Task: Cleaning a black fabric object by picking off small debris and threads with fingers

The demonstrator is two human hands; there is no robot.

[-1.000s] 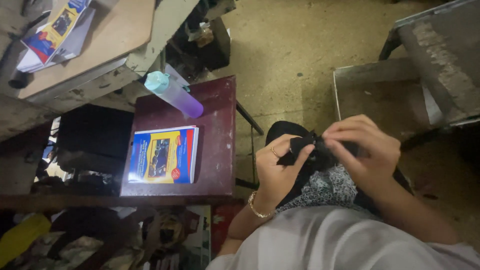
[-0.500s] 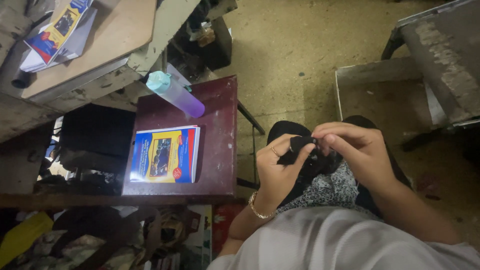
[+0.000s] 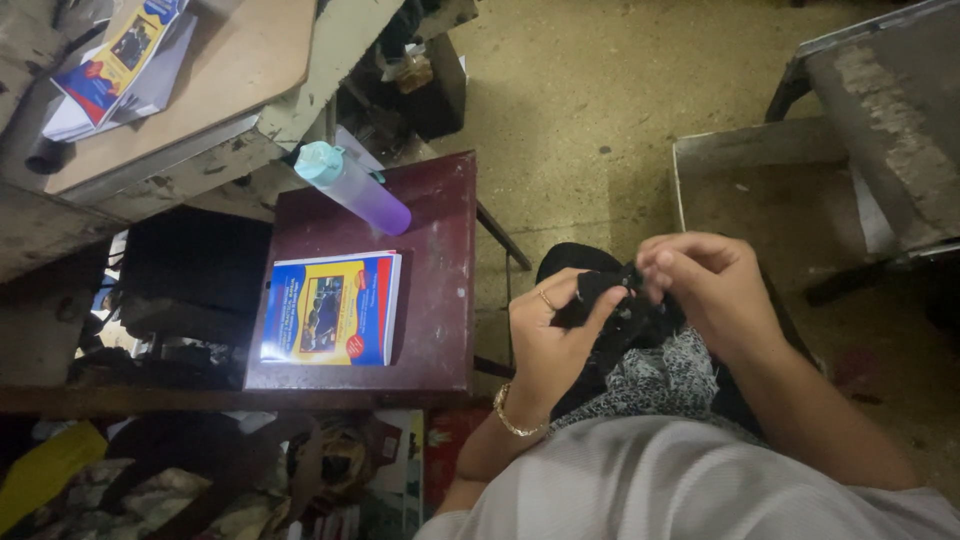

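Note:
My left hand [image 3: 552, 335] and my right hand [image 3: 712, 285] both pinch a piece of black fabric [image 3: 618, 308] held over my lap. The left hand wears a ring and a gold bracelet at the wrist; its thumb and fingers close on the fabric's left part. The right hand's fingertips grip its upper right edge. Under the black piece lies a grey patterned cloth [image 3: 662, 378] on my lap.
A dark red stool or small table [image 3: 440, 260] stands to the left, with a blue and yellow book [image 3: 333, 308] and a purple bottle with a teal cap [image 3: 350, 184] lying on it. A wooden desk [image 3: 230, 70] with booklets is at top left. A grey metal bench [image 3: 880, 110] is at right.
My hands have shifted slightly down and left in view, and the fingers have reworked their grip on the black fabric. Nothing on the stool moved.

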